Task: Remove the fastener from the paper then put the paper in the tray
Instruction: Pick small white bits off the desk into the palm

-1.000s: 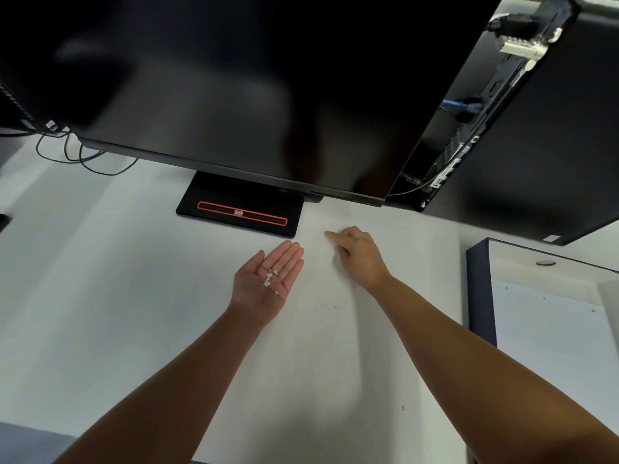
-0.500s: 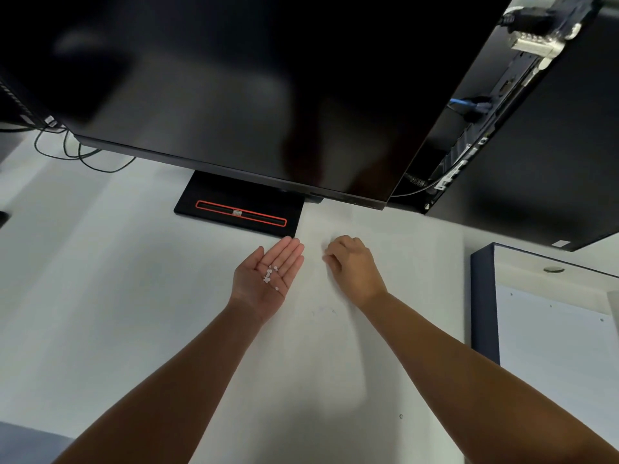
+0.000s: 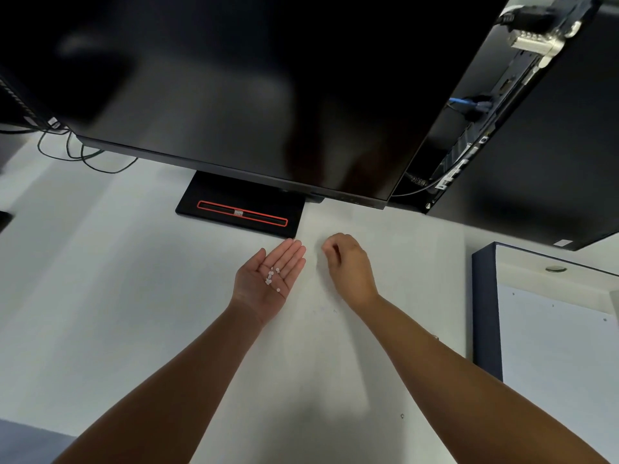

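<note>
**Paper: loose bits could spill**

The paper [image 3: 335, 346] lies flat on the desk [image 3: 100, 313] under our arms. Our left hand [image 3: 268, 279] cups white bits [image 3: 272, 277], palm open. Our right hand [image 3: 348, 266] curls, pinching; on what, we cannot tell. Tilting the palm could scatter them.

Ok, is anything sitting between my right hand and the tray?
Nothing visible. Only bare white desk lies between the right hand and the dark wall of the tray. The left hand is on the other side, palm up.
</note>
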`<state>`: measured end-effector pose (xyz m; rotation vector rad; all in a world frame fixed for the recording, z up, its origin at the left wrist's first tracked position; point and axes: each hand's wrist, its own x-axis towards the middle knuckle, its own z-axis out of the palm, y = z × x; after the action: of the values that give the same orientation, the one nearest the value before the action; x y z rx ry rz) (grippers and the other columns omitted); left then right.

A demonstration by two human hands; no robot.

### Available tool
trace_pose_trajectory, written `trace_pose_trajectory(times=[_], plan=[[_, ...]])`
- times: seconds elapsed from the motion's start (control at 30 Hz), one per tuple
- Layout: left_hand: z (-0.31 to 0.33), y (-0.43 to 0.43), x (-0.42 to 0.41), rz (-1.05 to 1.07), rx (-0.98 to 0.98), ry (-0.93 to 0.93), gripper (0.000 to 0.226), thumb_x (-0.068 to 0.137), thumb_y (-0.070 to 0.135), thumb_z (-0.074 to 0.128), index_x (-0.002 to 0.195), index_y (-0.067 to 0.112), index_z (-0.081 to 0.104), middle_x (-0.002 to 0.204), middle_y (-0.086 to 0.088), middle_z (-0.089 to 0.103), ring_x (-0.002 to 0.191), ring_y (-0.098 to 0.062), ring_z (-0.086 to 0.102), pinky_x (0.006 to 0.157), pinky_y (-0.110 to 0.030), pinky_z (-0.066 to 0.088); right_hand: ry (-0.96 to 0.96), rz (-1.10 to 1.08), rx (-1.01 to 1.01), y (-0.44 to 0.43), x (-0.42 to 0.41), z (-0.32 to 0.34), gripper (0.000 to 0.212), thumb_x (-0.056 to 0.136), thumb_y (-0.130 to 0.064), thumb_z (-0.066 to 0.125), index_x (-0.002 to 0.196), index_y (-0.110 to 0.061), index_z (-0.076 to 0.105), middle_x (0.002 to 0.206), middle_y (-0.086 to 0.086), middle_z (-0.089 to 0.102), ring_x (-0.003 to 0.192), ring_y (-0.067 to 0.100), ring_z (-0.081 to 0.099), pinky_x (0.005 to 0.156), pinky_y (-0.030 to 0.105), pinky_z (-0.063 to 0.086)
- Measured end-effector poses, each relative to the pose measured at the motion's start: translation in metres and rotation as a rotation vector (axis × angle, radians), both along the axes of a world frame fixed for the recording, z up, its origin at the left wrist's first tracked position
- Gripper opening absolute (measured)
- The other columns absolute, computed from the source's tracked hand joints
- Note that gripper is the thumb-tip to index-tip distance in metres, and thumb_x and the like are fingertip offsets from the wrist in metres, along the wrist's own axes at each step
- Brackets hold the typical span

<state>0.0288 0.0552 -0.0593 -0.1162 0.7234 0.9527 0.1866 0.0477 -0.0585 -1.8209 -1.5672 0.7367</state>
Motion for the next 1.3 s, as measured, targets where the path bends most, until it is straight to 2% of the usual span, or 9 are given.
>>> trace_pose_trajectory(times=[0.17, 0.33, 0.53, 0.67, 0.8, 0.9, 1.0, 1.1, 1.3], plan=[[0.003, -0.004, 0.007, -0.008, -0.036, 0.01, 0.053, 0.102, 0.027, 0.031, 0.099, -0.006, 0.072, 0.11, -0.02, 0.07, 0.092, -0.025, 0.072, 0.076, -0.033, 0.06, 0.077, 0.138, 0.033, -0.013, -0.028, 0.015, 0.019, 0.093, -0.009, 0.048, 0.096, -0.009, 0.066, 0.095, 0.005, 0.063, 0.09, 0.015, 0.054, 0.08, 0.023, 0.044], [0.008, -0.007, 0.007, -0.013, -0.062, -0.036, 0.046, 0.101, 0.027, 0.034, 0.113, -0.005, 0.065, 0.111, -0.019, 0.069, 0.083, -0.023, 0.074, 0.053, -0.022, 0.057, 0.027, 0.035, 0.088, -0.014, -0.034, 0.005, 0.022, 0.088, -0.003, 0.052, 0.089, -0.015, 0.071, 0.096, -0.005, 0.05, 0.097, 0.019, 0.044, 0.084, 0.026, 0.041], [0.007, -0.007, 0.005, -0.024, -0.034, -0.008, 0.05, 0.101, 0.026, 0.033, 0.099, -0.006, 0.072, 0.113, -0.019, 0.069, 0.093, -0.025, 0.072, 0.073, -0.032, 0.061, 0.243, -0.054, 0.035, -0.011, -0.031, 0.01, 0.012, 0.083, -0.008, 0.062, 0.084, -0.018, 0.068, 0.09, -0.009, 0.04, 0.094, 0.014, 0.048, 0.081, 0.021, 0.045], [0.004, -0.005, -0.001, -0.005, -0.018, -0.017, 0.051, 0.101, 0.025, 0.031, 0.104, -0.008, 0.069, 0.119, -0.021, 0.066, 0.1, -0.031, 0.069, 0.094, -0.041, 0.052, 0.174, -0.106, 0.066, -0.015, -0.004, 0.0, 0.02, 0.091, -0.012, 0.055, 0.104, -0.017, 0.07, 0.104, 0.0, 0.052, 0.105, 0.018, 0.049, 0.094, 0.023, 0.039], [0.003, -0.003, -0.011, 0.021, -0.004, -0.027, 0.051, 0.101, 0.024, 0.031, 0.101, -0.008, 0.071, 0.12, -0.02, 0.065, 0.102, -0.031, 0.068, 0.096, -0.042, 0.051, -0.233, 0.028, 0.087, -0.024, 0.031, -0.022, 0.033, 0.093, -0.02, 0.044, 0.119, -0.011, 0.061, 0.123, 0.011, 0.059, 0.117, 0.028, 0.052, 0.103, 0.036, 0.039], [0.005, -0.003, -0.013, 0.024, 0.012, -0.018, 0.051, 0.101, 0.024, 0.032, 0.099, -0.007, 0.072, 0.119, -0.02, 0.066, 0.103, -0.031, 0.068, 0.096, -0.041, 0.051, -0.439, 0.233, -0.034, -0.031, 0.036, -0.031, 0.049, 0.097, -0.037, 0.027, 0.138, -0.013, 0.041, 0.147, 0.005, 0.04, 0.139, 0.025, 0.029, 0.117, 0.043, 0.018], [0.005, -0.001, -0.015, 0.032, 0.02, -0.01, 0.051, 0.101, 0.025, 0.032, 0.1, -0.007, 0.072, 0.12, -0.02, 0.066, 0.103, -0.03, 0.068, 0.091, -0.042, 0.053, -0.474, 0.377, -0.039, -0.043, 0.036, -0.032, 0.054, 0.099, -0.043, 0.024, 0.145, -0.017, 0.028, 0.154, -0.001, 0.027, 0.145, 0.014, 0.011, 0.119, 0.038, 0.001], [0.001, -0.001, -0.019, 0.038, 0.016, -0.004, 0.05, 0.099, 0.024, 0.033, 0.1, -0.007, 0.072, 0.121, -0.02, 0.065, 0.103, -0.03, 0.068, 0.09, -0.041, 0.053, -0.432, 0.485, 0.013, -0.05, 0.036, -0.03, 0.055, 0.098, -0.047, 0.02, 0.144, -0.019, 0.033, 0.152, -0.003, 0.032, 0.144, 0.01, 0.013, 0.119, 0.032, -0.002], [-0.001, -0.003, -0.026, 0.027, 0.06, -0.001, 0.039, 0.067, 0.014, 0.064, 0.1, -0.006, 0.072, 0.121, -0.02, 0.065, 0.105, -0.03, 0.068, 0.088, -0.041, 0.055, -0.362, 0.394, -0.11, -0.008, 0.033, -0.022, 0.062, 0.097, -0.052, 0.015, 0.149, -0.02, 0.011, 0.158, -0.003, 0.013, 0.145, 0.008, 0.0, 0.119, 0.032, -0.005]])
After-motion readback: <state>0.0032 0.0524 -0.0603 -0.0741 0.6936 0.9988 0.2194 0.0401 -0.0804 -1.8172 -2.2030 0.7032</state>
